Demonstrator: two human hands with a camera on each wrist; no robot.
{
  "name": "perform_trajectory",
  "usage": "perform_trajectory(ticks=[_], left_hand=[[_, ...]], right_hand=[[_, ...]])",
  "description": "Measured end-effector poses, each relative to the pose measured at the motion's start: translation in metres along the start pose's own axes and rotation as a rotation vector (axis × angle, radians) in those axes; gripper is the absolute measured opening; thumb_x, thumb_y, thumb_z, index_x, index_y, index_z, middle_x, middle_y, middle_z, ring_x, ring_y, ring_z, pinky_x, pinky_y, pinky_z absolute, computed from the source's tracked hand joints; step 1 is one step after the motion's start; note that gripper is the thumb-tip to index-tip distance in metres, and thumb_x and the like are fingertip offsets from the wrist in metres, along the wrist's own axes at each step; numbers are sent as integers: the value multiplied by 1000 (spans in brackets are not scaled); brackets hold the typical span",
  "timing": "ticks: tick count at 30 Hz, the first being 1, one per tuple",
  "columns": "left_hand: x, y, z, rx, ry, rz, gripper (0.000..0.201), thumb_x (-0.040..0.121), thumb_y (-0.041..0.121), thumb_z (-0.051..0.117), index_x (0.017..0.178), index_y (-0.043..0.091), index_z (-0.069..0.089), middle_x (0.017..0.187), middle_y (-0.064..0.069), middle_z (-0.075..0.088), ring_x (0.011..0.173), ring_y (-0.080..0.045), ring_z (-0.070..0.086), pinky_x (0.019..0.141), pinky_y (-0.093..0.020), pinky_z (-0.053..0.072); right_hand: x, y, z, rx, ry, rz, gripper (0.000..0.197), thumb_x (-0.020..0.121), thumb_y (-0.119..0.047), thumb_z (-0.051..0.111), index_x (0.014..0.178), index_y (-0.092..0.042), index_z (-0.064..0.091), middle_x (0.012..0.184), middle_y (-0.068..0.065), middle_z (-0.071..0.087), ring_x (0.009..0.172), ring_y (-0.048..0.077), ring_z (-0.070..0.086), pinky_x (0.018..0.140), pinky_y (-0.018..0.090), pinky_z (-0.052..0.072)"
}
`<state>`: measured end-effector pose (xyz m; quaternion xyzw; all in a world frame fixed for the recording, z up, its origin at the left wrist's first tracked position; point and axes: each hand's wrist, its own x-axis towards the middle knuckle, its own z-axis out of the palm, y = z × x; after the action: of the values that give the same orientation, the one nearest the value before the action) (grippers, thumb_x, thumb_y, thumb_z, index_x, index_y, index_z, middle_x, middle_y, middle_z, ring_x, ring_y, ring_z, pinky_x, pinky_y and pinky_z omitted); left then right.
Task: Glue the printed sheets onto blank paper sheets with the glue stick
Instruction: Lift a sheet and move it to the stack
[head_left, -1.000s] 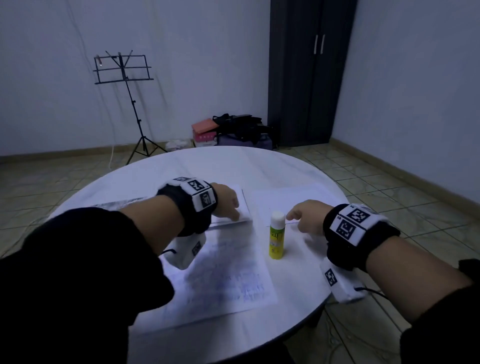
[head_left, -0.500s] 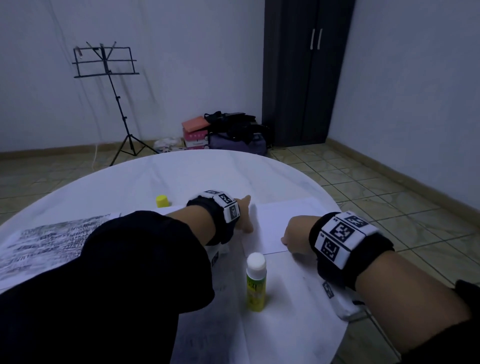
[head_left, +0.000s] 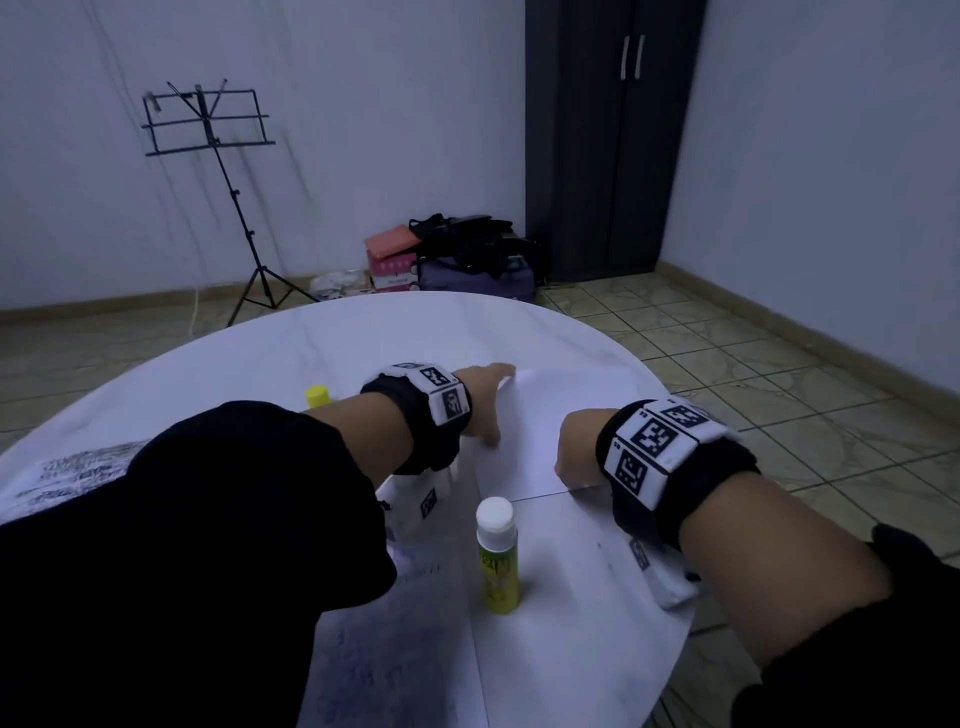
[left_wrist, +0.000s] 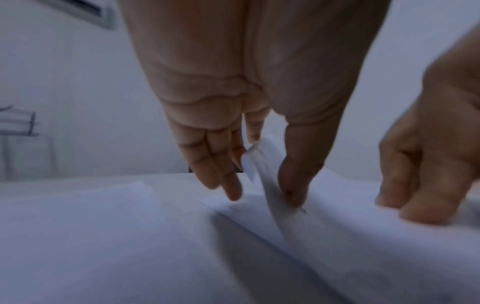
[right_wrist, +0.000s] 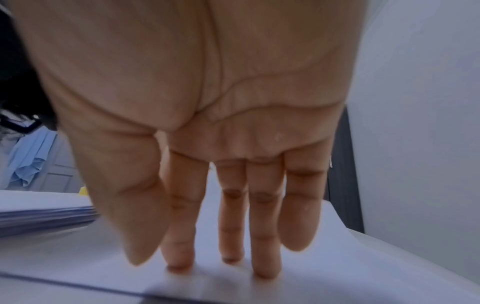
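A blank sheet (head_left: 561, 415) lies at the right of the round white table (head_left: 322, 343). My left hand (head_left: 485, 402) pinches the sheet's left edge, which curls up (left_wrist: 257, 160) between thumb and fingers. My right hand (head_left: 571, 447) presses straight fingertips (right_wrist: 265, 271) on the sheet's near part. The glue stick (head_left: 497, 556), with a yellow-green body and white top, stands upright in front of both hands, untouched. Its yellow cap (head_left: 317, 396) sits behind my left forearm. One printed sheet (head_left: 62, 473) lies far left and another (head_left: 389, 665) under my left arm.
A low stack of paper (right_wrist: 46, 216) lies left of my right hand. The table's right edge (head_left: 680, 639) is close under my right wrist. Beyond the table are a music stand (head_left: 208, 124), bags and boxes (head_left: 457, 260) and a dark wardrobe (head_left: 613, 140).
My left hand moved right from the stack to the blank sheet's left edge and lifted it. My right hand stayed on the sheet's near part. The head view shifted forward.
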<state>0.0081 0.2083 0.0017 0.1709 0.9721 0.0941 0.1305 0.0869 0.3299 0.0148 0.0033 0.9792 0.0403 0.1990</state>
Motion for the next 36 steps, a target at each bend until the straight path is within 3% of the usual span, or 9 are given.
perform_trajectory(ticks=[4,6,11,15,17,21,28,30,36], left_hand=[[-4,-9,-3,-742,42,-118,91,79,-7,68,148,30,21,121,-14,48,94,-32,61,74,-40,57],[-9,-13,-4,-958,51,-178,70,81,-15,60,135,25,39,101,-17,54,67,-27,60,57,-35,58],[-14,-20,4,-848,-290,-152,25,88,-10,52,90,13,63,96,-11,61,77,-25,61,66,-31,57],[-12,-20,11,-841,-313,-145,19,87,-8,57,93,7,66,95,-12,63,77,-25,60,60,-28,58],[-12,-21,14,-904,-321,-151,19,85,-14,56,89,4,63,85,-15,61,70,-27,59,52,-27,57],[-11,-23,16,-994,-335,-164,23,83,-20,53,86,2,60,82,-14,59,69,-26,59,48,-25,56],[-16,-18,8,-1110,-321,-193,16,85,-20,47,91,-7,55,66,-16,64,46,-19,65,40,-21,51],[-18,-17,8,-1144,-310,-201,16,85,-21,47,93,-8,54,76,-18,61,47,-21,66,41,-21,51],[-24,-19,10,-1098,-290,-172,24,84,-23,43,90,-4,56,83,-18,55,46,-19,65,40,-19,50]], right_hand=[[30,10,14,-172,-16,-19,21,89,-25,51,70,-17,51,69,2,49,56,13,40,65,23,43],[26,8,12,-189,-66,3,31,94,-20,47,64,-13,41,66,3,41,53,12,34,49,18,31],[16,0,7,-123,-65,2,34,97,-17,42,64,-10,35,67,4,37,55,15,34,47,20,27],[14,5,12,-38,-32,-23,33,92,-21,53,63,-21,36,68,-1,39,78,23,45,67,27,41],[13,8,16,-62,-40,-51,25,91,-21,53,67,-17,44,77,5,47,83,24,46,63,28,40],[5,22,18,65,12,-111,33,89,-18,57,122,-14,59,128,2,54,109,18,53,77,21,43],[-14,34,15,393,236,-183,30,87,-6,53,103,-23,72,89,-16,59,87,7,51,63,10,38],[-20,26,16,417,164,-235,32,89,-7,52,107,-24,72,100,-10,67,89,6,55,68,6,39],[-11,13,27,4,-66,-140,30,95,-7,39,123,-14,47,121,11,53,117,26,49,89,29,41]])
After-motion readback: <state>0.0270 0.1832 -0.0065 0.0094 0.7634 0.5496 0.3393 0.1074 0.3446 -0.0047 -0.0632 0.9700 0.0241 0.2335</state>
